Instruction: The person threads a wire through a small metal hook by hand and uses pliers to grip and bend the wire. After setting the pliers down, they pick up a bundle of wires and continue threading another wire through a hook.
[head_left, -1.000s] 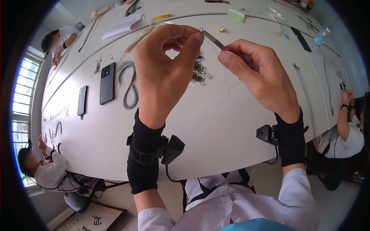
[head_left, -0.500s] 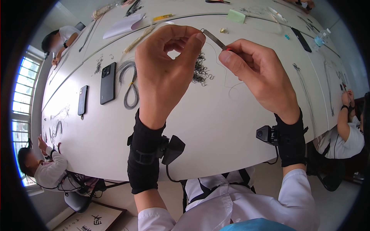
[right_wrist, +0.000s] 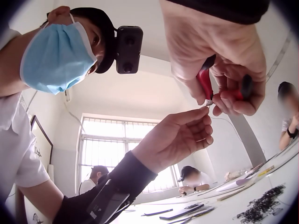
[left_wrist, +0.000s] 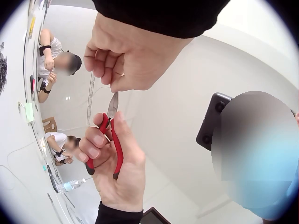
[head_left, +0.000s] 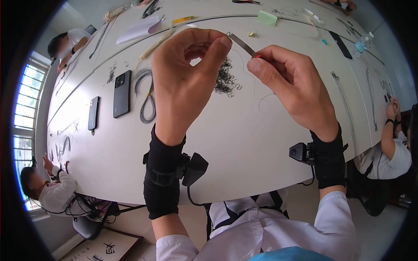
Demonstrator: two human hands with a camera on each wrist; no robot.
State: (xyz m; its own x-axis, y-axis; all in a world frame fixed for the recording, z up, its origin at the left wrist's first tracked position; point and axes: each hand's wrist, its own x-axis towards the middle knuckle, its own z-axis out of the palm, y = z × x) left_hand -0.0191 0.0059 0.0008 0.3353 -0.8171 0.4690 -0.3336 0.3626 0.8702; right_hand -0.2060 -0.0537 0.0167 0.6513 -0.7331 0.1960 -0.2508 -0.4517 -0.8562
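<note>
Well, the left hand [head_left: 185,82] and right hand [head_left: 298,85] angle toward each other at the upper centre, the left pinching a tiny wire hook [head_left: 228,34] between thumb and forefinger, the right curled round red-handled pliers [head_left: 243,45], tips just beside it. Lower left, a framed panel [head_left: 99,243] carries black brush characters [head_left: 109,248], illegible to me.

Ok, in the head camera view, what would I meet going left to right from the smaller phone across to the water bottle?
Smaller phone, larger phone, tied bundle of dark strands, left hand, pliers, right hand, water bottle.
</note>
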